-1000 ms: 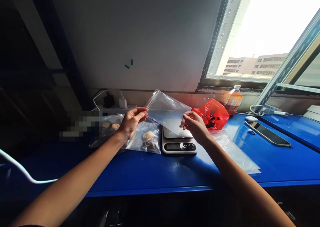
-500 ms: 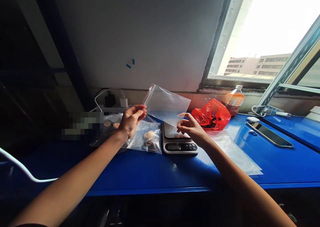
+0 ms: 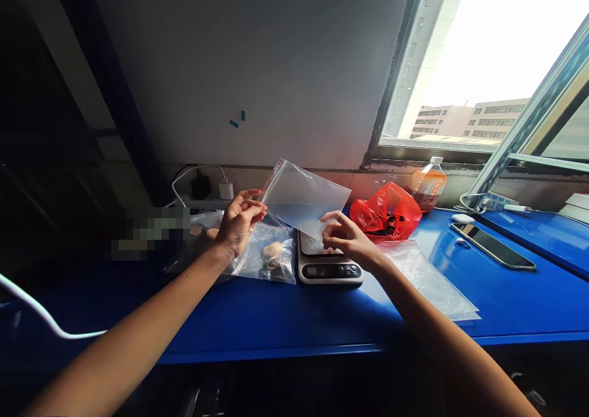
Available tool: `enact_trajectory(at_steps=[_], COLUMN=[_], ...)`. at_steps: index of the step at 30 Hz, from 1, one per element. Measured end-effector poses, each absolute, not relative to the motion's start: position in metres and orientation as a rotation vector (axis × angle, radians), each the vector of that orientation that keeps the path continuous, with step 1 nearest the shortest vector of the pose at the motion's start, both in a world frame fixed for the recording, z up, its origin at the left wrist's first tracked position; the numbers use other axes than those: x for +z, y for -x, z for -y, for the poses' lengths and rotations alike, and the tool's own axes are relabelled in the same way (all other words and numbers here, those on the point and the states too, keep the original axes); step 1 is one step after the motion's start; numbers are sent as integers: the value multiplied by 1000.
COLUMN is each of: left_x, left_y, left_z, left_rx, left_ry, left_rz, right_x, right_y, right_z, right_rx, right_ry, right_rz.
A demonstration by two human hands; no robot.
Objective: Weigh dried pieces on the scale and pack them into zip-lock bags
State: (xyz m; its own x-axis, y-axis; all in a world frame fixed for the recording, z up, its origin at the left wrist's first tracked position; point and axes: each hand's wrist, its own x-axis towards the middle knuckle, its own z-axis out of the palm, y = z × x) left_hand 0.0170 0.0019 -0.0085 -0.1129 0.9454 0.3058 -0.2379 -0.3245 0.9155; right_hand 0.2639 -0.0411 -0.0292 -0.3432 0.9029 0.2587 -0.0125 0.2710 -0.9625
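The left forearm (image 3: pixel 147 325) is reaching in from seven o'clock and the right forearm (image 3: pixel 442 343) from five o'clock, both crossing the near edge of the desk (image 3: pixel 239 319). The left hand (image 3: pixel 239 224) is pinching one edge of a clear zip bag (image 3: pixel 306 196), its grip closing thumb against fingers on that edge. The right hand (image 3: pixel 347 239) is hovering at three o'clock from the left, fingers half curling, thumb and forefinger standing apart; whether a fingertip is touching the zip bag I cannot tell. The zip bag is slanting in the air between the hands, its zip edge pointing toward one o'clock. At seven o'clock from the right hand, a scale (image 3: pixel 331 272) is standing on the desk. A filled bag (image 3: pixel 251 267) is lying just beside it at nine o'clock, flat bags (image 3: pixel 432 276) at three. Farther off, a red bag (image 3: pixel 391 208) is sitting at two o'clock from the scale, a bottle (image 3: pixel 430 184) standing behind it
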Motion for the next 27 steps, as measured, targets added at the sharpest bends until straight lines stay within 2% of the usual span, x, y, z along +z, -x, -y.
enact_trajectory(at_steps=[9, 16, 18, 24, 27], left_x=[-4, 0, -1, -12, -21], left_y=[-15, -19, -22, -39, -47], left_z=[6, 23, 28, 39, 44], left_rx=[1468, 1078, 1000, 971, 967], left_ry=[-1388, -1713, -1804, -2227, -2312], left_rz=[-867, -815, -816, -912, -893], right_x=[-16, -21, -22, -19, -20], right_y=[-298, -292, -288, -261, -244], right_z=[34, 37, 39, 57, 65], right_rx=[1128, 1210, 1031, 27, -132], right_ry=[766, 771, 819, 1051, 1083], right_rz=[1397, 1672, 1742, 2032, 2176])
